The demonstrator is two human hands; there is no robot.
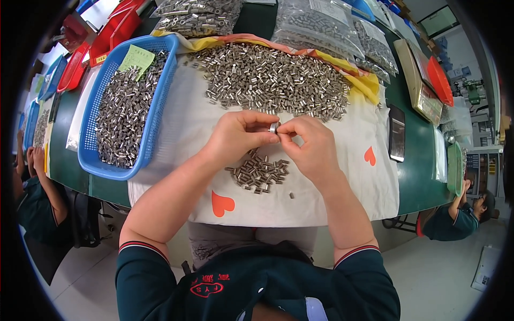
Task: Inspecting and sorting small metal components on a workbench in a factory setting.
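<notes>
Above the white cloth, my left hand (243, 132) holds a small shiny metal ring (274, 128) between thumb and fingertips. My right hand (310, 140) is closed in a pinch right against the ring's right side; whatever lies between its fingertips is too small and hidden to make out. Just below my hands lies a small pile of short metal cylinders (261, 174), with a single cylinder (292, 196) apart to its right. Beyond my hands spreads a much larger heap of the same cylinders (278, 80).
To the left stands a blue perforated basket (87, 140) of metal cylinders with a yellow-green note (137, 60). Filled plastic bags (321, 24) line the back. A phone (397, 132) lies at right on the green table (420, 182). Other people sit at both sides.
</notes>
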